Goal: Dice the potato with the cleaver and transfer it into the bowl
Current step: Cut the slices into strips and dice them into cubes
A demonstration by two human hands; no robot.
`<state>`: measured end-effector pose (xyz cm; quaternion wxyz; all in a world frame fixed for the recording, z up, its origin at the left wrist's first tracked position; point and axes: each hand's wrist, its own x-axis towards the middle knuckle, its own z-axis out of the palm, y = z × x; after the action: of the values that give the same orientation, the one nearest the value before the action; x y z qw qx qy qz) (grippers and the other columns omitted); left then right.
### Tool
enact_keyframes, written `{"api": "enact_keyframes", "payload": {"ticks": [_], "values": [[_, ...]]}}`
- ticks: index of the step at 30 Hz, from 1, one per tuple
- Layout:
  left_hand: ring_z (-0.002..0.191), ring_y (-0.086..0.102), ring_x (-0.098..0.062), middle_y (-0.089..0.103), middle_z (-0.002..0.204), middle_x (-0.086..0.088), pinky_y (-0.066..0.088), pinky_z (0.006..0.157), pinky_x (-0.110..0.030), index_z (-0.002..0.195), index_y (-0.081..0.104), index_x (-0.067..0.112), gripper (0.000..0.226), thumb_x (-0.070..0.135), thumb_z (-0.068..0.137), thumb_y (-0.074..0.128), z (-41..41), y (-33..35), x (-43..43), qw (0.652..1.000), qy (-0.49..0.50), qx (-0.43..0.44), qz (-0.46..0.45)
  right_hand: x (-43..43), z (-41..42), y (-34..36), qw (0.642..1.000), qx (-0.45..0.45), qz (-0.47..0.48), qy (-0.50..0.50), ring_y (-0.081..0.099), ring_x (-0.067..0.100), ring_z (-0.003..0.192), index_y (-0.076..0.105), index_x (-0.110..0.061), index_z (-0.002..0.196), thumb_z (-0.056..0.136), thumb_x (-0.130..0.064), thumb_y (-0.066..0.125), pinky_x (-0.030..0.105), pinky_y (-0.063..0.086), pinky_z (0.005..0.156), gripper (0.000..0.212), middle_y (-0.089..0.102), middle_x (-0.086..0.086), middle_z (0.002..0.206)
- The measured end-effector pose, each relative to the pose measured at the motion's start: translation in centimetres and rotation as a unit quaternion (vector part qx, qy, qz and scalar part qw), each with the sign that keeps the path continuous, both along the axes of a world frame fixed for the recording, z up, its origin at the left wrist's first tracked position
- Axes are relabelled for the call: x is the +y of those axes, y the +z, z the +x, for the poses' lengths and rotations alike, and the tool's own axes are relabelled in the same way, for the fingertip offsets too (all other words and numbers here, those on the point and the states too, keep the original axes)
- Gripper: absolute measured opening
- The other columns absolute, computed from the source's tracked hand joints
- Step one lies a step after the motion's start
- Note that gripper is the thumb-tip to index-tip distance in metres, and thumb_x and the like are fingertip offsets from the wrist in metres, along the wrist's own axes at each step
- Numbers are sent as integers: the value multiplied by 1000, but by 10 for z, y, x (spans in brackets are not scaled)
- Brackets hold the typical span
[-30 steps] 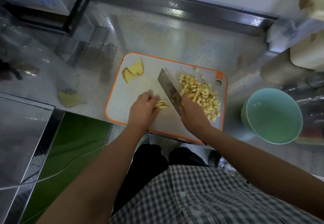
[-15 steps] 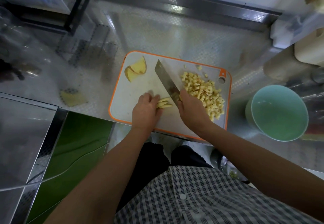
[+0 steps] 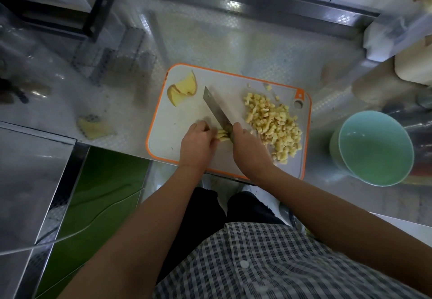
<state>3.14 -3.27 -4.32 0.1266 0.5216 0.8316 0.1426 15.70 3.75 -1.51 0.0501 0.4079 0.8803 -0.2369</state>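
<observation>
**Mid-dice: strips under the blade, cubes piled on the board**

Far left on the embossed steel counter: one stray pale-yellow potato scrap, well apart from the board. Nearer the person, a green panel.

White plastic cutting board with orange rim sits mid-counter. Its far-left corner holds a few thin yellow potato slices, overlapping, nothing touching them.

Left hand: at the board's near side, fingers curled down, clamping a small stack of yellow potato strips against the board. Strip ends stick out to the right of the fingertips.

Flat steel cleaver: the blade runs diagonally from far-left to near-right between the two hands, with its edge at the exposed strip ends. Can't tell whether it is through them or only resting on them.

Right hand: wrapped round the cleaver's handle. The handle itself is hidden under the hand.

Right of the blade: a heap of small yellow potato cubes covers the board's right half, with a few loose ones near the far edge.

Right of the board, on the counter, near it but not touching: round mint-green bowl, upright.

Bottom of view: checked shirt.
</observation>
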Motion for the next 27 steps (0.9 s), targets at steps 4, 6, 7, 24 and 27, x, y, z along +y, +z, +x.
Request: {"api": "enact_keyframes", "payload": {"ticks": [4,6,7,24,27], "values": [[77,53,-33,55,78,-13,46,60,-38,89,73,6,21,14,70,75,1,-1,0,999,20,-25,6,6,6,1,999,54,1,2,56,39,72,41,-6,99,89,6,40,41,39,55,16,54,17,85],[77,54,-33,56,77,-13,47,62,-38,89,74,6,21,13,69,75,1,-1,0,999,27,-29,4,7,7,8,997,83,-7,8,52,36,68,39,-8,96,89,4,41,41,38,54,14,51,14,81],[77,55,-33,56,77,-13,47,62,-38,88,74,6,21,13,68,76,1,-1,0,999,27,-28,1,7,7,11,996,85,-11,11,50,34,67,38,-10,95,90,3,40,41,38,54,14,49,12,80],[73,56,-32,57,71,-12,49,61,-37,83,74,4,17,8,66,75,4,6,2,997,52,-53,11,5,10,6,998,64,-10,-8,51,34,65,38,-9,96,89,5,43,43,40,51,16,49,10,79],[78,56,-33,59,76,-13,46,65,-37,86,74,4,19,11,68,76,2,5,3,997,54,-61,6,4,9,15,999,35,-8,23,44,28,62,37,-11,98,90,2,43,36,32,49,16,43,4,76]]}}
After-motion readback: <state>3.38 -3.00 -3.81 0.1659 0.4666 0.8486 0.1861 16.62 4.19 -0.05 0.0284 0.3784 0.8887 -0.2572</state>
